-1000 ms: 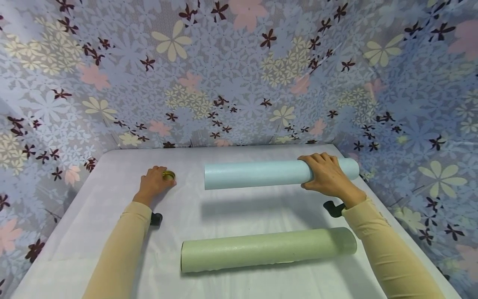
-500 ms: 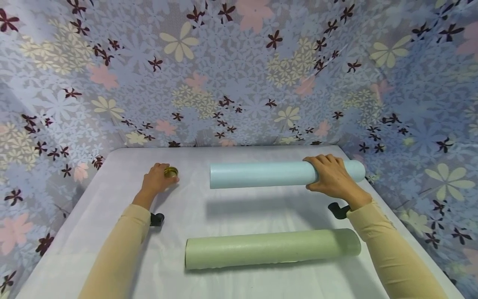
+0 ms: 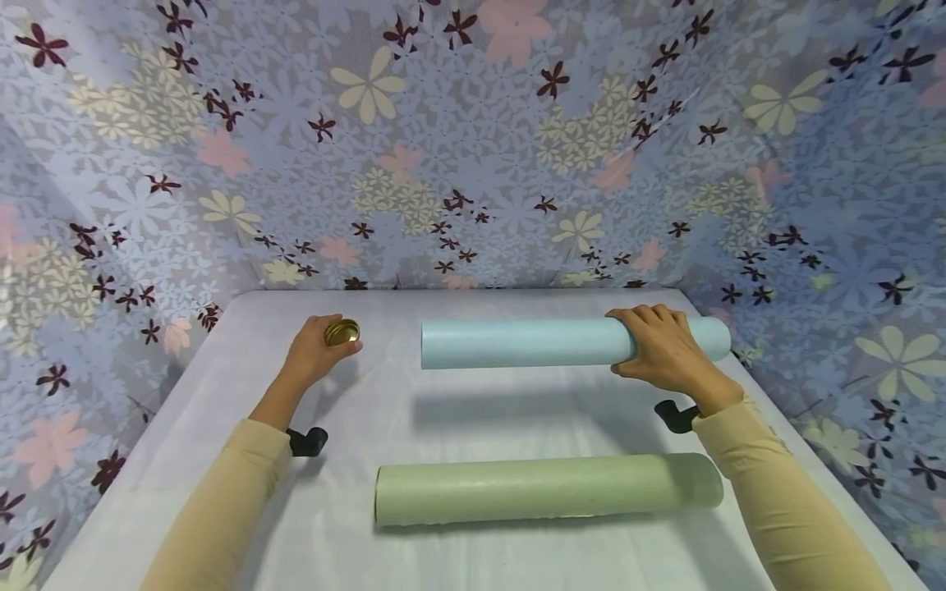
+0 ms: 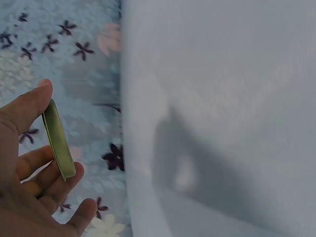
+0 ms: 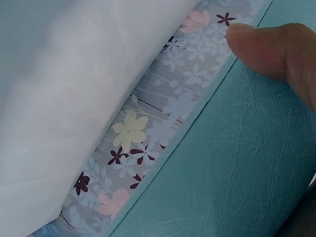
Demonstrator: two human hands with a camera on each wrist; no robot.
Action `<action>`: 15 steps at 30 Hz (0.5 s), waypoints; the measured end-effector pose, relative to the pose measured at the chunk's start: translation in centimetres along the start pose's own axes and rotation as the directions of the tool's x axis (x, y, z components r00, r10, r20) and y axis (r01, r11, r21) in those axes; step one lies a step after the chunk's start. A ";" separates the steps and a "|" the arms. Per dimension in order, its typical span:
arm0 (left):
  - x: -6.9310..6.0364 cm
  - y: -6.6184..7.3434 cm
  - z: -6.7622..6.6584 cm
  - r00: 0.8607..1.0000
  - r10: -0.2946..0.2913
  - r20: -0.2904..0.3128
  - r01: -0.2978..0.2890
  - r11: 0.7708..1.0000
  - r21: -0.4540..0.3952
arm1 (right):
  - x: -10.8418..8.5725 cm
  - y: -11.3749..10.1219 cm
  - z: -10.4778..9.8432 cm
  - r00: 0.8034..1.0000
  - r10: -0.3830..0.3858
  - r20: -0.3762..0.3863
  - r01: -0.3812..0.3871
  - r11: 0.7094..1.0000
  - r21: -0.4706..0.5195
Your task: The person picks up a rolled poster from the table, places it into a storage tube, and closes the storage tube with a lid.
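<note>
My left hand (image 3: 314, 350) pinches a gold metal lid (image 3: 342, 332) between thumb and fingers, above the left side of the table. In the left wrist view the lid (image 4: 59, 142) is seen edge-on, thumb on its upper edge and fingertips at its lower one. My right hand (image 3: 663, 349) grips a light blue roll of sheet material (image 3: 517, 342) near its right end. The roll hangs level above the table, its shadow beneath. In the right wrist view the thumb (image 5: 269, 49) lies over the blue roll's edge, and its surface (image 5: 232, 163) looks creased like leatherette; the other fingers are hidden.
A pale green roll (image 3: 547, 490) lies across the front of the white-covered table (image 3: 458, 558), nearly parallel to the blue one. Flower-patterned cloth (image 3: 473, 164) hangs behind the table and along both sides. Black wrist cameras (image 3: 309, 442) show below both hands.
My left hand has lifted the lid and tipped it so that its hollow side shows more. The right hand keeps the blue roll raised. The whole view has shifted slightly.
</note>
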State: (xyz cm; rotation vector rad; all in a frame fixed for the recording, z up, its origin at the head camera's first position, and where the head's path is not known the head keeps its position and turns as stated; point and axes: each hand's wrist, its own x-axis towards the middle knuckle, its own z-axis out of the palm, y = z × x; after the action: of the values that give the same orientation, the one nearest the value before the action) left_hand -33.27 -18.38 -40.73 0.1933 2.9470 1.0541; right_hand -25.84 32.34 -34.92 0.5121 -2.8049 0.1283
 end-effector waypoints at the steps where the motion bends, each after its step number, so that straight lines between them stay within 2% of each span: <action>1: -0.2 0.2 -0.1 1.000 0.006 -0.005 -0.006 1.000 -0.017 | 0.0 0.0 0.0 1.000 -0.005 -0.001 0.005 1.000 0.003; 9: -2.0 1.6 -0.4 0.998 0.030 -0.050 -0.039 0.983 -0.180 | 0.1 -0.2 -0.1 1.000 -0.017 -0.011 0.017 1.000 0.011; 15: -3.6 2.7 -0.4 0.998 0.041 -0.055 -0.057 0.947 -0.316 | 0.2 -0.6 -0.3 1.000 -0.013 -0.006 0.013 1.000 0.011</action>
State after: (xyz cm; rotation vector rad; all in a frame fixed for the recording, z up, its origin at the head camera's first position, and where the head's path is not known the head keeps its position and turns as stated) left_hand -29.40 -16.96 -38.80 0.2405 2.7699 1.5381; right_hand -25.70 31.80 -34.57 0.5312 -2.7958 0.1429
